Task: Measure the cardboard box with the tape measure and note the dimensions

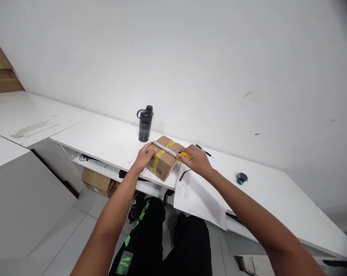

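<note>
A small cardboard box (162, 165) with yellow tape sits on the white table. Across its top runs the pulled-out blade of a tape measure (165, 148), from the left edge to the right edge. My right hand (197, 159) is closed around the yellow case of the tape measure, at the box's right side. At the left side, my left hand (146, 155) grips the box corner, its thumb on the top beside the blade's end. Whether the left fingers also pinch the blade's tip cannot be made out.
A dark water bottle (145, 124) stands behind the box. Right of it lie a black pen (205, 151), a sheet of paper (200, 195) overhanging the front edge, and a small bluish object (242, 178). Another cardboard box (96, 182) sits below the table. Behind is a white wall.
</note>
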{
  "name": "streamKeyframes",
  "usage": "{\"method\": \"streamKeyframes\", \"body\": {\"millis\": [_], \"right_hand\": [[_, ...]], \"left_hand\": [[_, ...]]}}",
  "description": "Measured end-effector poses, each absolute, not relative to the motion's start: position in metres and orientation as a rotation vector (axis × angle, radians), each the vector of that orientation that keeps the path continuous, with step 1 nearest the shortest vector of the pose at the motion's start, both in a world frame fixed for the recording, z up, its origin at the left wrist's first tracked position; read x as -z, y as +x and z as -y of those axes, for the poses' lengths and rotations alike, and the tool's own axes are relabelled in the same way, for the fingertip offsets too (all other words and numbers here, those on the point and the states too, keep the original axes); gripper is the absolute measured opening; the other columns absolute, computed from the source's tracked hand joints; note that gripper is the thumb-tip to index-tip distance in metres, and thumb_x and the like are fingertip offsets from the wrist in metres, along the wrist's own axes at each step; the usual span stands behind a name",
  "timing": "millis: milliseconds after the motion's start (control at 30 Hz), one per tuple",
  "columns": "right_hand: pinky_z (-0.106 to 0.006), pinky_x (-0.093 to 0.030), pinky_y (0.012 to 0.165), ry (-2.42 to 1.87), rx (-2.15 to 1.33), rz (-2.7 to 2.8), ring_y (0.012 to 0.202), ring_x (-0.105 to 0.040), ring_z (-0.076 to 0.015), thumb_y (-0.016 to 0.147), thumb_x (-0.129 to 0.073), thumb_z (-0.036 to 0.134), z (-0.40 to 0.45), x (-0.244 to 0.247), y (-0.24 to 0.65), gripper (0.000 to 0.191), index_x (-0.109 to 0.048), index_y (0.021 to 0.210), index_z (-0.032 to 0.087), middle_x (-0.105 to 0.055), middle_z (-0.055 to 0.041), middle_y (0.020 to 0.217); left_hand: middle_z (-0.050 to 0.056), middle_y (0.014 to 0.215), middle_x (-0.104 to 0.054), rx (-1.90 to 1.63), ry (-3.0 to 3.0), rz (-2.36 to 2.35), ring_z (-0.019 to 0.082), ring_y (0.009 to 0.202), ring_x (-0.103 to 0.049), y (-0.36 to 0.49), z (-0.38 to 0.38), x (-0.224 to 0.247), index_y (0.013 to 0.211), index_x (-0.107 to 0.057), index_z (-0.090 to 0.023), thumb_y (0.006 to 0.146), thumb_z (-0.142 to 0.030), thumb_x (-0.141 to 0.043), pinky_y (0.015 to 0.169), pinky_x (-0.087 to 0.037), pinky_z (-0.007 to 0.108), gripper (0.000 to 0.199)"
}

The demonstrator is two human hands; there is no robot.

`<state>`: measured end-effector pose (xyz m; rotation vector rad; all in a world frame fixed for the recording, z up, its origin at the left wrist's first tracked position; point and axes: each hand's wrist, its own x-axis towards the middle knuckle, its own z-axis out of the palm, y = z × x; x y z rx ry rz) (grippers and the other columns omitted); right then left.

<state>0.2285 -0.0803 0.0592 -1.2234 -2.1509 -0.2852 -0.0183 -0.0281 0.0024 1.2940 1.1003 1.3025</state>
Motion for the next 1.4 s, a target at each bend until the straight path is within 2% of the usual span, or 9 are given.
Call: {"method": "streamKeyframes", "body": {"millis": [300, 500, 700, 900, 967, 1067, 1267, 1333, 1400], "right_hand": [[-0.027, -0.044, 0.063, -1.261, 0.224, 2.159, 0.072, -0.060, -0.0174, 0.091, -0.053, 0.040, 0.078, -0.065, 0.228, 0.027, -0.072, 0.095, 0.022, -0.064, -0.0053, 0.082], [-0.026, -0.044, 0.065, -1.385, 0.195, 2.196, 0.074, -0.061, -0.0169, 0.093, -0.052, 0.042, 0.088, -0.070, 0.222, 0.028, -0.070, 0.103, 0.024, -0.063, -0.0053, 0.089], [-0.026, -0.044, 0.065, -1.373, 0.251, 2.032, 0.076, -0.061, -0.0172, 0.094, -0.050, 0.044, 0.095, -0.085, 0.222, 0.031, -0.071, 0.104, 0.024, -0.063, -0.0063, 0.089], [-0.027, -0.046, 0.067, -1.310, 0.180, 1.920, 0.080, -0.063, -0.0176, 0.091, -0.054, 0.050, 0.105, -0.106, 0.228, 0.031, -0.071, 0.101, 0.026, -0.067, -0.0047, 0.092], [-0.028, -0.046, 0.067, -1.304, 0.145, 1.977, 0.080, -0.064, -0.0179, 0.091, -0.055, 0.051, 0.108, -0.106, 0.226, 0.031, -0.071, 0.101, 0.026, -0.068, -0.0046, 0.093], [-0.028, -0.048, 0.069, -1.286, 0.083, 2.031, 0.081, -0.064, -0.0183, 0.091, -0.054, 0.051, 0.113, -0.102, 0.221, 0.031, -0.071, 0.102, 0.026, -0.068, -0.0052, 0.095], [-0.026, -0.045, 0.065, -1.244, 0.123, 2.263, 0.078, -0.063, -0.0161, 0.093, -0.052, 0.051, 0.119, -0.103, 0.213, 0.031, -0.070, 0.105, 0.029, -0.067, -0.0040, 0.096], [-0.025, -0.042, 0.061, -1.247, 0.178, 2.365, 0.075, -0.061, -0.0152, 0.094, -0.050, 0.051, 0.120, -0.105, 0.210, 0.031, -0.070, 0.108, 0.031, -0.067, -0.0038, 0.097], [-0.024, -0.039, 0.059, -1.247, 0.217, 2.430, 0.075, -0.061, -0.0147, 0.095, -0.049, 0.050, 0.118, -0.109, 0.207, 0.031, -0.069, 0.111, 0.032, -0.066, -0.0042, 0.099]], "left_hand": [[0.008, 0.116, -0.068, -1.296, 1.286, -1.083, 0.020, 0.097, -0.064, -0.018, 0.028, 0.001, 0.139, -0.052, -0.023, 0.082, -0.037, -0.062, 0.084, -0.050, 0.030, 0.060], [0.007, 0.116, -0.068, -1.281, 1.264, -1.048, 0.020, 0.095, -0.065, -0.019, 0.030, -0.005, 0.142, -0.048, -0.024, 0.081, -0.038, -0.063, 0.087, -0.050, 0.031, 0.064], [0.014, 0.124, -0.062, -1.380, 1.088, -1.020, 0.021, 0.107, -0.063, -0.036, 0.047, 0.010, 0.148, -0.028, -0.020, 0.082, -0.038, -0.067, 0.098, -0.047, 0.036, 0.078], [0.011, 0.144, -0.045, -1.459, 0.752, -0.958, 0.021, 0.123, -0.055, -0.055, 0.099, 0.032, 0.135, -0.032, -0.030, 0.080, -0.041, -0.071, 0.094, -0.053, 0.037, 0.068], [0.009, 0.140, -0.048, -1.453, 0.678, -0.923, 0.019, 0.116, -0.059, -0.057, 0.110, 0.031, 0.129, -0.034, -0.031, 0.079, -0.041, -0.074, 0.091, -0.055, 0.039, 0.065], [0.005, 0.120, -0.061, -1.451, 0.588, -0.856, 0.015, 0.096, -0.066, -0.060, 0.117, 0.028, 0.119, -0.040, -0.028, 0.076, -0.036, -0.077, 0.084, -0.058, 0.040, 0.057], [0.005, 0.089, -0.069, -1.444, 0.497, -0.850, 0.015, 0.079, -0.067, -0.060, 0.100, 0.044, 0.096, -0.055, -0.017, 0.082, -0.028, -0.068, 0.076, -0.056, 0.029, 0.022], [0.003, 0.084, -0.067, -1.474, 0.487, -0.991, 0.014, 0.079, -0.067, -0.059, 0.088, 0.050, 0.101, -0.054, -0.017, 0.085, -0.028, -0.064, 0.078, -0.054, 0.028, 0.022], [0.003, 0.093, -0.066, -1.518, 0.549, -1.081, 0.014, 0.086, -0.066, -0.058, 0.075, 0.048, 0.115, -0.048, -0.019, 0.087, -0.031, -0.062, 0.081, -0.053, 0.028, 0.034]]}}
